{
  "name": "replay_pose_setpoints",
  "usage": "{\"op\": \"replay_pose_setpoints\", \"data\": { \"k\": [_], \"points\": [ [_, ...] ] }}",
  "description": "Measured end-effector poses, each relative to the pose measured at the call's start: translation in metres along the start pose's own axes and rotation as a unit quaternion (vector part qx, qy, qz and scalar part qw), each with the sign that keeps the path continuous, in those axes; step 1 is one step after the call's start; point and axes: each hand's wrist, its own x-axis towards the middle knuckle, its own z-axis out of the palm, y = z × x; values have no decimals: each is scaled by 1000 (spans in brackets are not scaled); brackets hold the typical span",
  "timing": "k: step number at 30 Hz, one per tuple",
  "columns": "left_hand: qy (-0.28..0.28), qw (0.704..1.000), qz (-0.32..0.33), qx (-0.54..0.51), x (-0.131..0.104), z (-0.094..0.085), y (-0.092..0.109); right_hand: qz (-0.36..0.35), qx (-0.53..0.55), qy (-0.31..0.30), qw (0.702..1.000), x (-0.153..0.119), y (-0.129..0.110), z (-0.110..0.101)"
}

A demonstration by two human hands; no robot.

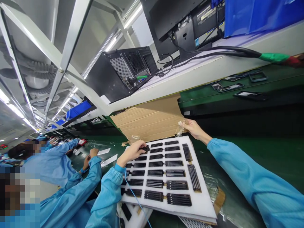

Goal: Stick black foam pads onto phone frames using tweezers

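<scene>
A white foam tray (201, 193) lies tilted in front of me, its slots filled with rows of thin black parts (155, 195). At its far left corner, my left hand (133, 152) is closed, the fingertips pinching a small black part (146, 148) whose kind I cannot make out. My right hand (193, 129) is raised past the tray's far edge. Between its thumb and fingers is a crumpled piece of clear plastic film (181, 124). A brown cardboard sheet (152, 118) leans upright behind the tray. A thin blue cord (134, 195) runs from my left cuff across the tray.
Above the bench, a shelf (166, 79) carries a black computer case (123, 71), a monitor (180, 25) and thick cables (228, 50). Phone-like frames (228, 87) lie at the back right. Co-workers in blue sleeves (73, 190) sit close at left. Another foam piece (136, 218) shows underneath.
</scene>
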Motion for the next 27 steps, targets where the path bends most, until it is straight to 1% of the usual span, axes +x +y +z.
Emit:
{"op": "replay_pose_setpoints", "data": {
  "k": [4,10,13,15,16,18,20,22,23,24,25,27],
  "points": [
    [-9,1000,-1,27,-5,-1,2,7,-6,3,1000,-1,-1,-1],
    [-24,999,-5,47,-13,8,5,6,-9,7,1000,-2,1,-4],
    [-11,998,-19,61,-21,-2,10,2,-11,1,1000,-4,-1,-3],
    [15,995,-33,90,-27,-15,26,0,-12,-8,1000,-6,-4,-2],
    [30,993,-38,106,-29,-22,39,-1,-13,-13,1000,-7,-4,-1],
    [50,990,-33,128,-29,-34,76,-2,-16,-20,1000,-8,-5,-1],
    [56,990,-17,132,-18,-40,119,-1,-23,-24,999,-8,-4,0],
    [52,991,-17,122,7,-39,155,-4,-35,-27,999,-8,-3,0],
    [53,991,-33,115,24,-36,168,-8,-43,-29,999,-8,-3,0],
    [45,992,-51,106,42,-31,177,-14,-53,-30,998,-8,-4,0],
    [36,993,-64,95,61,-26,181,-22,-64,-32,997,-9,-5,-1],
    [16,995,-79,65,97,-13,181,-38,-93,-39,994,-9,-10,-4]
  ]
}}
